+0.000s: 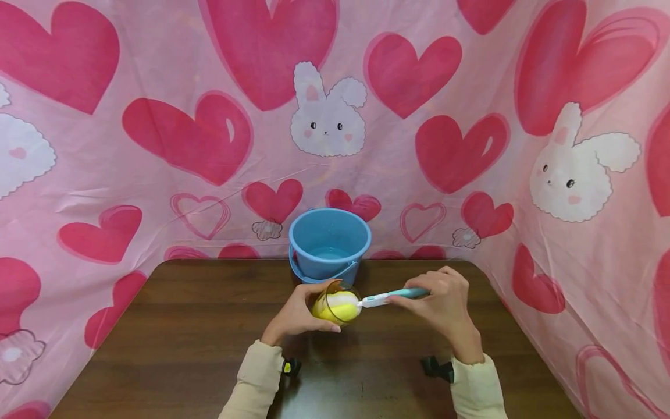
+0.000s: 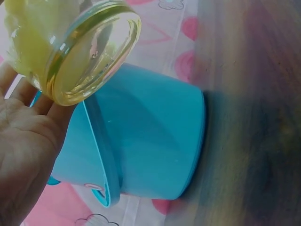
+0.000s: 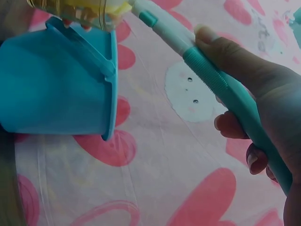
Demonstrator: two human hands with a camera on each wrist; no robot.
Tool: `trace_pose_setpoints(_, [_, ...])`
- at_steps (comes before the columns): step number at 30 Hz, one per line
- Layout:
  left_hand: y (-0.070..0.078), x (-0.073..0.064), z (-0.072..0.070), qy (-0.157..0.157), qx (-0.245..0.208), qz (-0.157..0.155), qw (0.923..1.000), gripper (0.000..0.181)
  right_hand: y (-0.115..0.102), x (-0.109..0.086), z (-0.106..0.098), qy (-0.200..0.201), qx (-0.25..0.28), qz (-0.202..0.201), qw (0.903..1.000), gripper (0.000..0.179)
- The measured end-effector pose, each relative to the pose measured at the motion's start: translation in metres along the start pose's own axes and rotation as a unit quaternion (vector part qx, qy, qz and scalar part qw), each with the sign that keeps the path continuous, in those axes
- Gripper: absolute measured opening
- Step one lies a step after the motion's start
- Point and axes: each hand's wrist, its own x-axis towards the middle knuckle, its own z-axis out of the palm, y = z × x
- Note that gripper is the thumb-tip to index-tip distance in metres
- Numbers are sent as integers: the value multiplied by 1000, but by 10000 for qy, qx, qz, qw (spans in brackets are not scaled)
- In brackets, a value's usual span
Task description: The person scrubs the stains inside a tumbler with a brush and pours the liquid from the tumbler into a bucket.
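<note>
My left hand (image 1: pixel 303 311) grips an amber-tinted glass (image 2: pixel 89 56), tilted on its side with its mouth toward the right. Inside the glass sits the yellow and white sponge head (image 1: pixel 337 307) of a bottle brush. The fingers of my right hand (image 1: pixel 439 299) curl round the brush's teal and white handle (image 3: pixel 214 77), which runs out of the glass mouth. Both hands are above the table, in front of the blue bucket (image 1: pixel 330 244). How far the sponge reaches toward the glass base is hard to tell.
The blue bucket stands upright at the table's back edge, with some water (image 1: pixel 330 253) in it and its handle (image 2: pixel 101 150) hanging down in front. A dark wooden table (image 1: pixel 183 349) lies below. Pink heart-and-rabbit cloth (image 1: pixel 209 70) hangs behind and at the sides.
</note>
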Motion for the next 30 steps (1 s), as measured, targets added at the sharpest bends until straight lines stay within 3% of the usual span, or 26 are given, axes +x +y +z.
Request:
trace_pose_setpoints(16, [5,-1,-2,-66,-59,150,9998,83,14,-2,-13,475,350,149,9981,52])
trace_pose_setpoints(23, [3,1,5,-55,-32,145,9999,83,13,-4,-10,346,427,326,9980,51])
trace_pose_setpoints(30, [1,-2,3,54,-12,42,10000,83,9,-5,-4,26,358,550,9978,44])
